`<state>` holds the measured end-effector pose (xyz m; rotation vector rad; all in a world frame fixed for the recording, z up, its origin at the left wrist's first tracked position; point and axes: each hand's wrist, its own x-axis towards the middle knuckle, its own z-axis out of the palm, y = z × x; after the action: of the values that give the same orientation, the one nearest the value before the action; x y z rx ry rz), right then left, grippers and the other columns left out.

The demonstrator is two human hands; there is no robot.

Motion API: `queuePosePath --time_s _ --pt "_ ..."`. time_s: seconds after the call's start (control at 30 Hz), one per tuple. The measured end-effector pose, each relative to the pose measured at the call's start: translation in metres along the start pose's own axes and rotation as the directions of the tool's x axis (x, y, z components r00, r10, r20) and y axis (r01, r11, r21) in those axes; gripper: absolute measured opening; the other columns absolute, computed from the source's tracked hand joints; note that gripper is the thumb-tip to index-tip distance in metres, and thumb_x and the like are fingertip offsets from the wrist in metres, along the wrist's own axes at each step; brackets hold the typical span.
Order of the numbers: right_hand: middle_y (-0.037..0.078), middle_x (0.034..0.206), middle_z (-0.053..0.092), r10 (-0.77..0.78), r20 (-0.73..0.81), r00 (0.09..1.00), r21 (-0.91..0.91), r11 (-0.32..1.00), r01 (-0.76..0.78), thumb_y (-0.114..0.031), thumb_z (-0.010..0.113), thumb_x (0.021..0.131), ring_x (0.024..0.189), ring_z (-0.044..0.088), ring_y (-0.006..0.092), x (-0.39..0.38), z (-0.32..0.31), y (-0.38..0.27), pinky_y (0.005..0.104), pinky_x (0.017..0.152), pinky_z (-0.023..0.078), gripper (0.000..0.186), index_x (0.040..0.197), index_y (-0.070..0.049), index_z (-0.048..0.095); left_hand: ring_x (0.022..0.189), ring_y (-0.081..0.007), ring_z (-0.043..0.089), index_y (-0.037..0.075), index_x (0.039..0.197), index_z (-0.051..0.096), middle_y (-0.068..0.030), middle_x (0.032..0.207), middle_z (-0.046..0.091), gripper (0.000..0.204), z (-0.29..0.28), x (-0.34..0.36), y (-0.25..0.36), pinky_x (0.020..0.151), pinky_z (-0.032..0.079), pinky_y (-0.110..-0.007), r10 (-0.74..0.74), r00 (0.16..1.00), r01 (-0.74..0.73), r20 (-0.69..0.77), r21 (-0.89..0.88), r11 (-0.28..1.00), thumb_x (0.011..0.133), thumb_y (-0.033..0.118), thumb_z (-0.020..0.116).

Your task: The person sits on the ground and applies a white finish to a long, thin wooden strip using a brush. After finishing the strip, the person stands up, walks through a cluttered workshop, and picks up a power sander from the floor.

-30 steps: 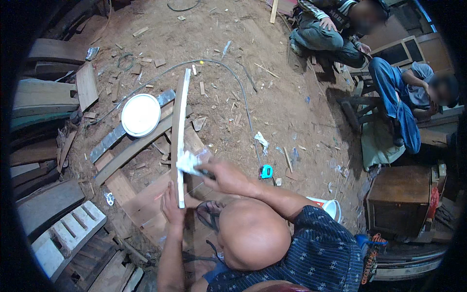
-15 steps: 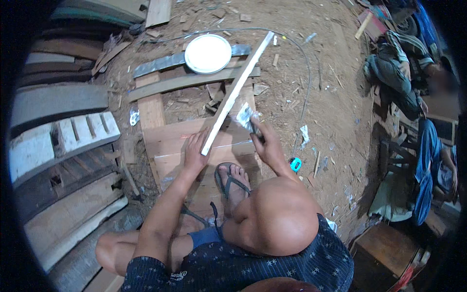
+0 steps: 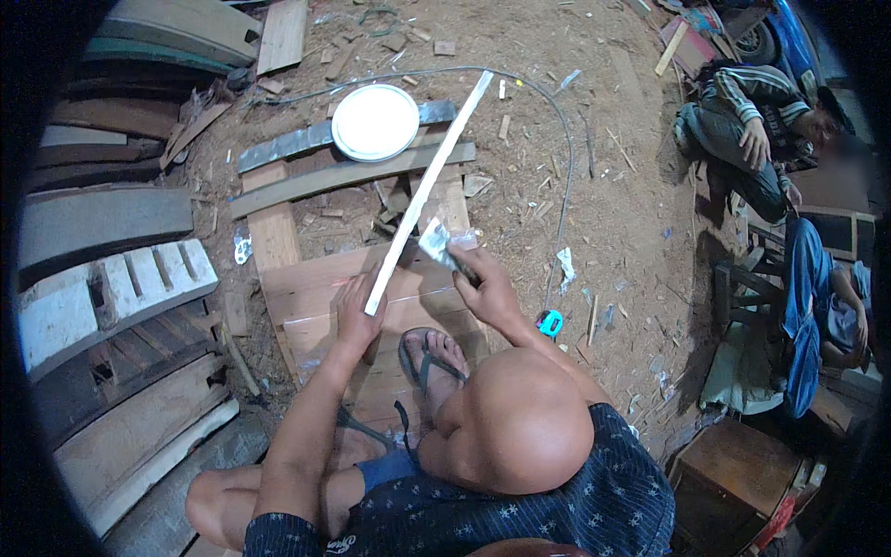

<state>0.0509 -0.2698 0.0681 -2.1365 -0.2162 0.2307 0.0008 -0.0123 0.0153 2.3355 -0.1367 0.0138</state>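
Observation:
A long, thin wooden strip (image 3: 434, 184) with a white face slants away from me over the planks. My left hand (image 3: 358, 314) is closed around its near end. In my right hand (image 3: 486, 288) I grip a small flat piece smeared with white (image 3: 433, 239), its kind unclear. That piece is close beside the middle of the strip; whether they touch I cannot tell. Beyond the strip, a round white lid-like disc (image 3: 375, 123) lies across two narrow boards.
Rough stacked timbers (image 3: 107, 218) line the left side. A dark cable (image 3: 568, 176) curves over the littered dirt floor, near a turquoise tape measure (image 3: 549, 323). At right, a person in a striped jacket (image 3: 756, 102) crouches near another in blue trousers (image 3: 806, 316). A wooden box (image 3: 738, 469) stands lower right.
The whole view has shifted slightly, moving most things down and left in the picture. The white-smeared piece in my right hand has come a little closer to the strip. Both grips are unchanged.

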Motion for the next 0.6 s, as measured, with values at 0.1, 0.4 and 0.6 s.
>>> queuePosePath --time_s 0.1,0.4,0.6 --pt "0.008 0.105 0.069 0.381 0.087 0.92 0.39 0.837 -0.383 -0.009 0.063 0.088 0.079 0.063 0.0135 0.031 -0.008 0.006 0.0321 0.069 0.052 0.043 0.13 -0.011 0.061 0.101 -0.0402 0.06 0.005 0.133 0.054 -0.019 0.112 0.064 0.053 -0.003 0.004 0.001 0.089 0.048 -0.047 0.032 0.999 -0.032 0.001 -0.009 0.999 0.081 0.008 0.063" --pt "0.004 0.1 0.068 0.176 0.434 0.884 0.326 0.883 -0.336 -0.01 0.06 0.089 0.089 0.06 0.0111 0.002 -0.003 -0.034 0.0297 0.077 0.052 0.036 0.124 -0.006 0.064 0.095 -0.041 0.063 0.0 0.119 0.059 -0.024 0.103 0.066 0.04 0.024 -0.005 -0.028 0.083 0.05 -0.047 -0.066 0.998 0.064 -0.019 -0.106 0.992 0.084 0.016 0.067" --pt "0.001 0.083 0.059 0.044 0.024 0.999 0.23 0.972 -0.048 -0.023 0.056 0.096 0.077 0.058 0.0097 0.069 -0.133 -0.096 0.0291 0.067 0.05 0.026 0.112 -0.004 0.062 0.09 -0.0476 0.057 -0.005 0.11 0.06 -0.0262 0.097 0.061 0.035 0.026 -0.01 -0.02 0.08 0.046 -0.053 -0.021 0.996 0.015 -0.09 -0.064 0.998 0.084 0.016 0.069"
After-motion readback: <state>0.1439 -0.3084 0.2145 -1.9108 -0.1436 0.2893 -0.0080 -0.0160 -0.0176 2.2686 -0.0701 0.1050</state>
